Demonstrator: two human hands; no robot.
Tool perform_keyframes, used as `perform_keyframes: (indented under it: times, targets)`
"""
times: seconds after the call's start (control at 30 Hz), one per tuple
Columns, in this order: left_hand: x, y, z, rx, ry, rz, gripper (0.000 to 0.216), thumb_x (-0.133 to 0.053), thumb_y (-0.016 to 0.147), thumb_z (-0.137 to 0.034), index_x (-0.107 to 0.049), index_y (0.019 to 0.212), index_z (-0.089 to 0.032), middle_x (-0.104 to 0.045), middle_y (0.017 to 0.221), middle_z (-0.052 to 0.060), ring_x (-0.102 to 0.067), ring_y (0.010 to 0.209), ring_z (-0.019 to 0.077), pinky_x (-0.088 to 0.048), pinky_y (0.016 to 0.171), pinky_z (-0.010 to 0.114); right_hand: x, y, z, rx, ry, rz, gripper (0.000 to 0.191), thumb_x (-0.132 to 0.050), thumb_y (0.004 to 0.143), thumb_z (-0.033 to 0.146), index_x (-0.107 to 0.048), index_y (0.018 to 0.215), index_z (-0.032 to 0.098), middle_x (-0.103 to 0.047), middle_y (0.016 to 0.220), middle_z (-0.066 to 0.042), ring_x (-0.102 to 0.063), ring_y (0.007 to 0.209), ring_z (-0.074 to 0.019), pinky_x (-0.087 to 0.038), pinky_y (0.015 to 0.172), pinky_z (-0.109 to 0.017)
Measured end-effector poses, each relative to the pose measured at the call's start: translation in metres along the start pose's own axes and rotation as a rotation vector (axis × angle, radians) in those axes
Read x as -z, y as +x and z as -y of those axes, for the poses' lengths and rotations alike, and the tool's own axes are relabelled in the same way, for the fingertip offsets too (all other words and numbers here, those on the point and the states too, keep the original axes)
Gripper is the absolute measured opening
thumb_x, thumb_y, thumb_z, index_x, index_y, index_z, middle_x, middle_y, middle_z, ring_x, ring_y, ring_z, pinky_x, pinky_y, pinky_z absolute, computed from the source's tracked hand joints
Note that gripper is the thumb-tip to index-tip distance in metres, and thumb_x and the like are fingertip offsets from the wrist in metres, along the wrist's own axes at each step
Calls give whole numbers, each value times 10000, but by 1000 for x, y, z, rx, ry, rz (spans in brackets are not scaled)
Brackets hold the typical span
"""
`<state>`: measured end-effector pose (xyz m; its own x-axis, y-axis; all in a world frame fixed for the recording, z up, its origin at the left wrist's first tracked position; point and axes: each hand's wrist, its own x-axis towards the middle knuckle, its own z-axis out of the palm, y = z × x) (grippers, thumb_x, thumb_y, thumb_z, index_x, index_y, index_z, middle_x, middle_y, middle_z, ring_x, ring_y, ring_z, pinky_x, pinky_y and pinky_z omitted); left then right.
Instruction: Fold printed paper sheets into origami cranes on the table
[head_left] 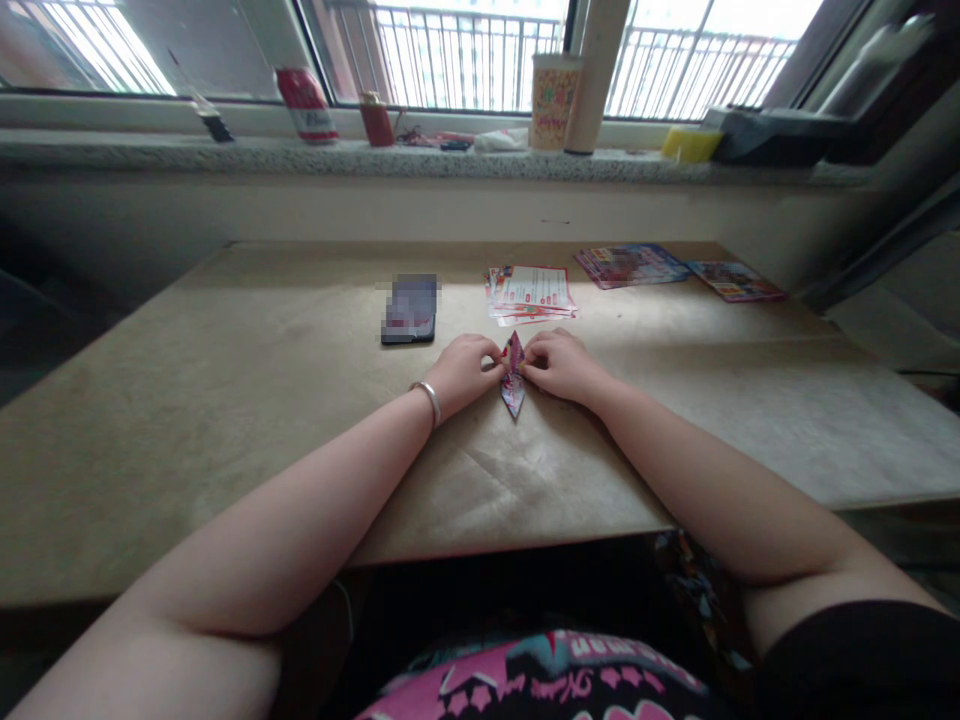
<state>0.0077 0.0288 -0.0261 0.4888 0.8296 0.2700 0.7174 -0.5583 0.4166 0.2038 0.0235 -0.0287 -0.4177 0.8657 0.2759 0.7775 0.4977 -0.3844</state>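
A small piece of folded paper (513, 385), pink and patterned, forms a narrow diamond with pointed ends toward and away from me. My left hand (466, 372) pinches its left edge between thumb and forefinger. On the opposite edge, my right hand (559, 363) pinches it the same way. Both hands rest close to the tabletop (300, 430), and a silver bangle (427, 403) circles my left wrist. Fine fold lines are too small to make out.
A phone (411, 308) lies beyond my left hand. Printed sheets (534, 290) are stacked just past the folded paper. Colourful leaflets (634, 265) and another leaflet (736, 281) lie at the far right. On the windowsill stand a red can (306, 105) and a patterned cup (555, 103).
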Motion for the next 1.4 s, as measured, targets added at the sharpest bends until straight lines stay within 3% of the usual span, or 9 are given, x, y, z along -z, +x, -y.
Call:
perform_keyframes:
  times: [0.43, 0.73, 0.83, 1.07, 1.23, 1.4]
  targets:
    - [1, -2, 0, 97, -36, 6, 215, -607, 785, -396, -660, 737, -193, -704, 898, 51, -626, 939, 227, -461, 866, 333, -4, 2, 2, -163, -19, -50, 182, -660, 774, 369, -710, 697, 212, -698, 817, -38, -568, 839, -195, -374, 808, -315]
    - [1, -4, 2, 144, -125, -61, 217, -683, 741, -357, -566, 836, -202, -702, 871, 10, -646, 821, 184, -480, 734, 287, -6, 3, 0, -103, -44, -77, 201, -645, 808, 381, -699, 727, 205, -679, 822, -50, -545, 851, -214, -381, 794, -337]
    - [1, -5, 3, 146, -149, -57, 236, -694, 740, -348, -539, 845, -205, -701, 886, 13, -655, 844, 186, -484, 749, 292, -7, 3, -1, -57, -26, -91, 171, -630, 826, 358, -706, 773, 214, -674, 844, -46, -538, 862, -207, -386, 819, -338]
    - [-1, -6, 4, 50, -249, -34, 284, -655, 775, -279, -521, 1018, -220, -705, 883, -8, -655, 911, 179, -485, 854, 314, -8, 7, 1, -124, -30, -62, 213, -635, 801, 371, -690, 678, 207, -677, 794, -46, -552, 828, -203, -393, 797, -328]
    - [-1, -6, 4, 52, -181, -58, 387, -646, 785, -278, -490, 1137, -234, -697, 881, -17, -646, 867, 169, -484, 827, 300, -8, 8, 0, -141, -36, -65, 224, -650, 785, 388, -693, 666, 203, -686, 764, -40, -572, 781, -190, -396, 749, -310]
    - [6, -7, -1, -33, 62, 9, 178, -569, 860, -371, -631, 946, -228, -688, 894, 19, -636, 840, 187, -471, 767, 292, -9, 8, -2, -132, -48, -73, 211, -649, 787, 391, -703, 698, 207, -694, 789, -44, -583, 787, -192, -400, 734, -309]
